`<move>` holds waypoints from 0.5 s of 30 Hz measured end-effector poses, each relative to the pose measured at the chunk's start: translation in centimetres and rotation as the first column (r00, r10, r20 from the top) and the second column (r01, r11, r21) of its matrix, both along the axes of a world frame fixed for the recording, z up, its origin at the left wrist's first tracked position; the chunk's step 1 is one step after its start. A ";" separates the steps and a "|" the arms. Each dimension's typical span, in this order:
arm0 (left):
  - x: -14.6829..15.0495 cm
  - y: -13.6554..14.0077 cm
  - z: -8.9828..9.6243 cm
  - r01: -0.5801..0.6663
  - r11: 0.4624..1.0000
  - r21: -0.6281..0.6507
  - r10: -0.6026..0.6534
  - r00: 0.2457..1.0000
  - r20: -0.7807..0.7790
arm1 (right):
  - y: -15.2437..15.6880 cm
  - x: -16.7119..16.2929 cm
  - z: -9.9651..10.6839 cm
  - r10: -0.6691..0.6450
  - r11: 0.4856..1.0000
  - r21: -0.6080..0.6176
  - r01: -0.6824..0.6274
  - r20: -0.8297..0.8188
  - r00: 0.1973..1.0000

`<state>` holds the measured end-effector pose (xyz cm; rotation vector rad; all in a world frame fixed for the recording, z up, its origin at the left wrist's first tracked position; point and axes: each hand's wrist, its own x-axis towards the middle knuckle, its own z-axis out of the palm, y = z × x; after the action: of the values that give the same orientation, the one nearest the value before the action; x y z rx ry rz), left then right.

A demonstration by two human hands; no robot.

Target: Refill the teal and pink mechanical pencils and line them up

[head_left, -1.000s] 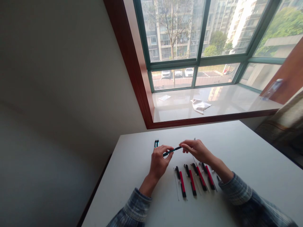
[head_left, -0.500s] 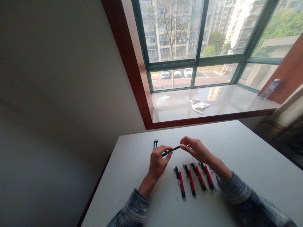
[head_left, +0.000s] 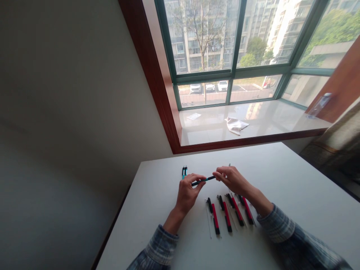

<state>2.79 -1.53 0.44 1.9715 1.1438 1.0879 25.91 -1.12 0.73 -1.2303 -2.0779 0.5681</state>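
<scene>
A teal pen with black ends is held nearly level above the table, between my two hands. My left hand pinches its body between thumb and fingers. At the pen's other, dark end, my right hand has its thumb and fingertips closed; they partly hide that end. Two more teal and black pens lie side by side just beyond my left hand. Nearer me lie several red and black pen barrels in a row, with separate black parts and thin refills beside them.
The white table stands against the window sill. On the sill are a crumpled cloth, a small paper packet and a clear bottle. A curtain hangs at the right.
My right hand has dipped slightly, its fingers drawn closer together at the pen's end. The pen lies flatter than before. My left hand has barely moved.
</scene>
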 end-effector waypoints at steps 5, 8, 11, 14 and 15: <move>0.0 0.0 0.1 -0.005 1.000 0.004 0.005 1.000 -0.001 | 0.1 -0.1 -0.3 0.020 0.998 0.064 -0.018 -0.029 0.999; 0.1 -0.1 0.1 0.005 1.000 0.014 -0.005 1.000 -0.008 | 0.0 -0.2 -0.4 0.003 0.997 0.072 -0.004 0.016 1.000; 0.1 -0.1 0.0 0.008 0.999 0.032 -0.007 0.999 -0.031 | 0.0 -0.1 -0.3 0.004 0.998 0.065 -0.006 0.028 1.000; 0.2 -0.1 -0.1 -0.005 0.999 0.042 0.007 0.999 -0.036 | 0.0 -0.1 -0.1 0.039 0.995 0.093 -0.039 0.004 0.999; 0.2 -0.1 -0.1 -0.009 0.999 0.044 0.010 0.999 -0.036 | -0.1 -0.1 -0.1 0.040 0.994 0.102 -0.040 0.003 0.999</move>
<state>2.98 -1.59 0.35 2.0289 1.1584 1.0951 25.81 -1.18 0.65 -1.1336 -2.1091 0.4733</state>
